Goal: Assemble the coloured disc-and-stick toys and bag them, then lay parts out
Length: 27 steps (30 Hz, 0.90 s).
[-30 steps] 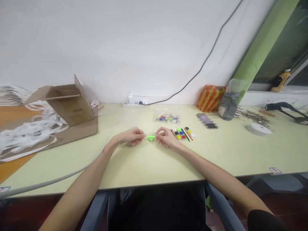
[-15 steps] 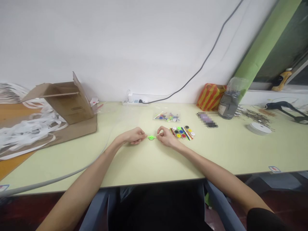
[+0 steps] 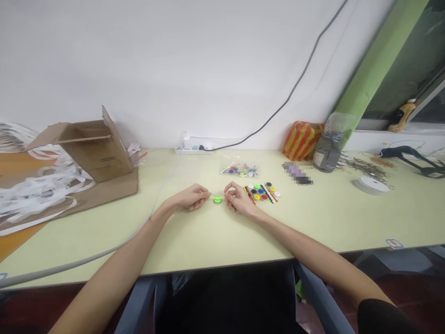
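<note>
Between my hands, just above or on the table, is a small bright green disc (image 3: 217, 200) with a thin green strip running out to both sides. My left hand (image 3: 193, 196) pinches the strip's left end. Fingertips of my right hand (image 3: 238, 198) close on its right end. Right beside my right hand lie several round discs (image 3: 257, 197) in white, green, black, blue, yellow and red, with thin coloured strips (image 3: 269, 193) among them. A clear plastic bag (image 3: 239, 169) of similar coloured parts lies behind.
An open cardboard box (image 3: 97, 153) and heaped white ribbon (image 3: 45, 185) are at left. A grey cable (image 3: 104, 253) crosses the table's left side. At the wall sits a power strip (image 3: 189, 149). A striped bag (image 3: 301, 140), a phone (image 3: 299, 174) and a white roll (image 3: 371, 184) are at right.
My right fingertips have come onto the right end of the green strip, where a small gap showed before. The view has shifted slightly.
</note>
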Each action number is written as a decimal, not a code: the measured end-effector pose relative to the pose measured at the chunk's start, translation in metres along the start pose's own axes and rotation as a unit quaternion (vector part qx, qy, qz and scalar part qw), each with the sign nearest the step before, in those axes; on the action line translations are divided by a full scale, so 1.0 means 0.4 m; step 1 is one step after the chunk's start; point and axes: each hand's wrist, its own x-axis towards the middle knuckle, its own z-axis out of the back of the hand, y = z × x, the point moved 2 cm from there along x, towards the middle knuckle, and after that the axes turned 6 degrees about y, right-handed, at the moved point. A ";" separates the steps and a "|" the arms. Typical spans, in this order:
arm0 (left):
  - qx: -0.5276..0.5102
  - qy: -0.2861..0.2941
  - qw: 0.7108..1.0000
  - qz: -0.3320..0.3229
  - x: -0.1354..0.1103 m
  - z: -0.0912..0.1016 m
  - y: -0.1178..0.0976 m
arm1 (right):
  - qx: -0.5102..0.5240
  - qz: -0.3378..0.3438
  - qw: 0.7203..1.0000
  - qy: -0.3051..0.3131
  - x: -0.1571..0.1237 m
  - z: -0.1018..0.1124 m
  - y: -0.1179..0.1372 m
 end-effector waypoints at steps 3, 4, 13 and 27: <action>-0.019 0.002 1.000 -0.004 0.004 0.001 0.007 | 0.018 -0.003 1.000 -0.003 0.001 0.002 0.000; -0.023 0.004 1.000 -0.007 0.006 0.002 0.010 | 0.024 -0.001 1.000 -0.001 0.002 0.002 0.001; -0.041 0.011 0.999 -0.017 0.012 0.008 0.025 | 0.039 0.002 0.999 -0.005 0.003 0.000 -0.003; -0.028 -0.069 0.997 -0.031 -0.009 0.046 0.004 | -0.162 0.107 0.974 -0.115 -0.013 0.094 0.080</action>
